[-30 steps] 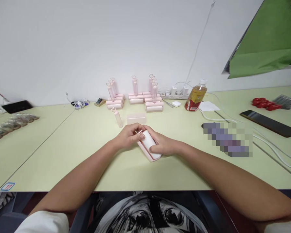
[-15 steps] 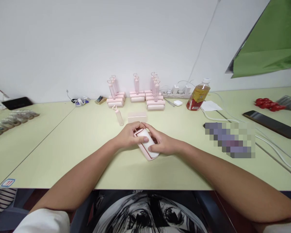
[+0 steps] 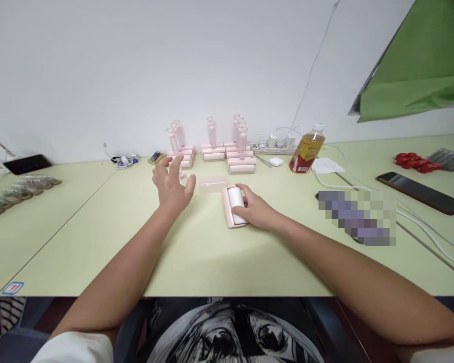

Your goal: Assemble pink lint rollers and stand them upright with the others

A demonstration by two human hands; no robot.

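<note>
In the head view, my right hand [image 3: 256, 207] grips a pink lint roller head [image 3: 228, 214] with a white roll in it, thumb across the roll. The head stands tilted just above or on the table; I cannot tell which. My left hand [image 3: 173, 185] is raised off it, fingers spread, holding nothing visible. It covers most of a pink handle with a loop end [image 3: 182, 175] standing behind it. A translucent pink cover [image 3: 214, 184] lies on the table between the two hands, a little farther back.
Several pink lint rollers [image 3: 241, 165] with upright handles stand along the wall. Right of them are a power strip [image 3: 274, 149], a drink bottle [image 3: 307, 149] and white cables. A dark phone [image 3: 423, 193], red items [image 3: 416, 161] and a blurred patch [image 3: 355, 219] lie farther right.
My left hand has let go of the lint roller head and moved left and away to the handle, fingers opening. The head, now in my right hand alone, has turned more upright.
</note>
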